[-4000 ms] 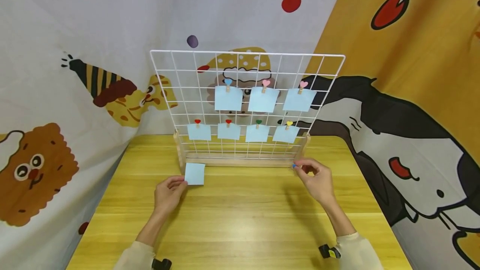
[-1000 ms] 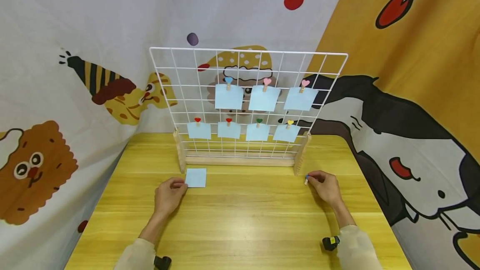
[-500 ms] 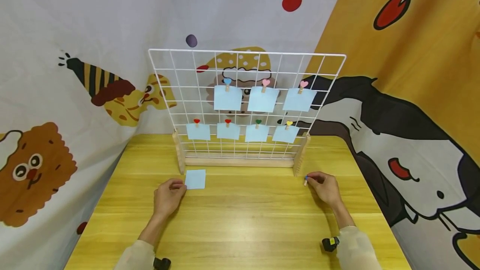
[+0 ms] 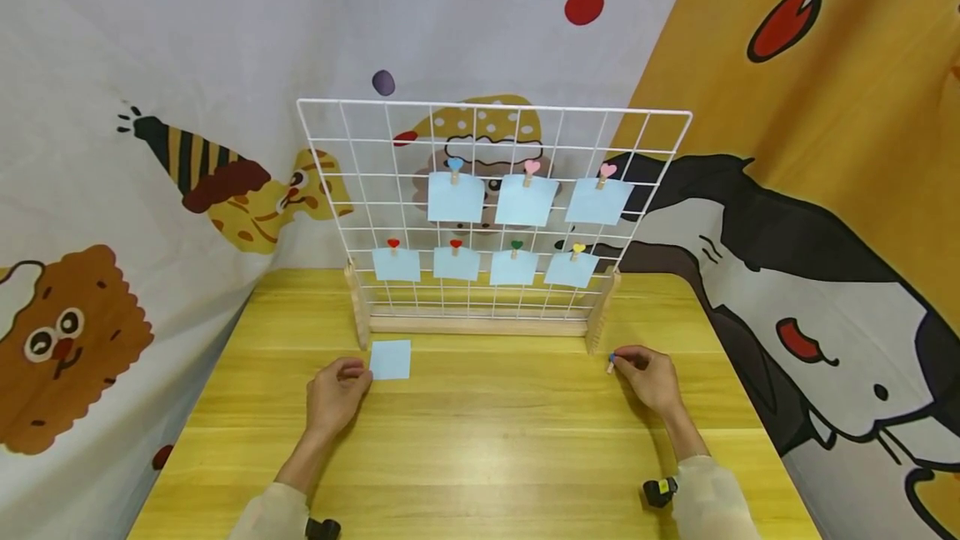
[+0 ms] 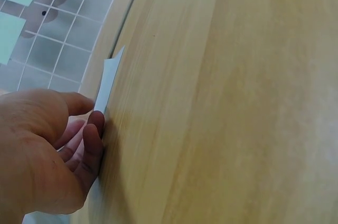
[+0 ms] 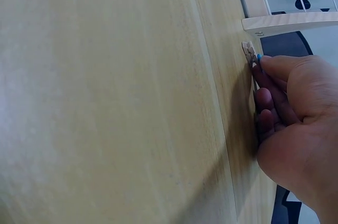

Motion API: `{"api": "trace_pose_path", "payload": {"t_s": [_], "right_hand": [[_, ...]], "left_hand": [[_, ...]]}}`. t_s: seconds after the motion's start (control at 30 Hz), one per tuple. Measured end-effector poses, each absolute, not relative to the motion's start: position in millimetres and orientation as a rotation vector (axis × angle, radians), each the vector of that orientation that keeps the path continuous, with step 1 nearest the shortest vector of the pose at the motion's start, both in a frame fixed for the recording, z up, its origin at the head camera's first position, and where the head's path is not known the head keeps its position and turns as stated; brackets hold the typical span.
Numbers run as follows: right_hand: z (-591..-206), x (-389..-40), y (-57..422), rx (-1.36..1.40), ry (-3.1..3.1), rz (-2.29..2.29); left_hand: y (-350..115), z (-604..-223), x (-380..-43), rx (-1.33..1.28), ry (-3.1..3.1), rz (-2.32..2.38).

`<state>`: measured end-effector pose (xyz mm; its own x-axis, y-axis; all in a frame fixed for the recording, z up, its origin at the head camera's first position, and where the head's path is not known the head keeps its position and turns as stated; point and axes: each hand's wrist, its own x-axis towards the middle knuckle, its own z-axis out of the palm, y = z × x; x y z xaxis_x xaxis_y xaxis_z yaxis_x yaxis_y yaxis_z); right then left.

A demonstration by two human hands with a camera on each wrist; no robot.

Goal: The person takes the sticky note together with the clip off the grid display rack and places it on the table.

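Note:
My left hand (image 4: pixel 333 397) pinches a light blue square of paper (image 4: pixel 391 359) by its left edge, just in front of the rack's left foot. Edge-on in the left wrist view, the paper (image 5: pixel 108 84) curves slightly between thumb and fingers. Over on the right, my right hand (image 4: pixel 651 377) holds a small wooden clothespin (image 4: pixel 611 364) with a blue top between thumb and forefinger. Its wooden legs point away from the fingertips in the right wrist view, where the clothespin (image 6: pixel 248 52) is near the rack's wooden foot.
A white wire grid rack (image 4: pixel 495 110) on a wooden base (image 4: pixel 480 324) stands at the table's back. Two rows of blue papers hang on it by heart-topped clothespins, one being a yellow heart (image 4: pixel 578 248). Behind it hangs a patterned cloth (image 4: pixel 315 15). Below lies the wooden table (image 4: pixel 480 440).
Since four seconds ago, my right hand has moved right and nearer with the clothespin, whose legs now show. The paper in my left hand has come slightly lower. In the last second little has moved.

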<state>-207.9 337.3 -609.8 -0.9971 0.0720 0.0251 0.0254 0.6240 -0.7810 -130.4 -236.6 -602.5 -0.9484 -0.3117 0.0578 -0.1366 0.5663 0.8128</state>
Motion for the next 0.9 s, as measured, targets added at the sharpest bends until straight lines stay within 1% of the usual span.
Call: {"api": "trace_pose_path", "payload": {"t_s": [0.57,0.9], "right_hand": [[-608.2,-205.3,338.6,-0.053,-2.780,1.392],[-590.0,-198.0,335.5,0.033,-2.750,1.320]], "left_hand": [[-237.9,-599.6,-125.3,0.413,-2.577,-1.451],[-238.6,-591.0,-129.4,0.347,-2.546,-1.433]]}}
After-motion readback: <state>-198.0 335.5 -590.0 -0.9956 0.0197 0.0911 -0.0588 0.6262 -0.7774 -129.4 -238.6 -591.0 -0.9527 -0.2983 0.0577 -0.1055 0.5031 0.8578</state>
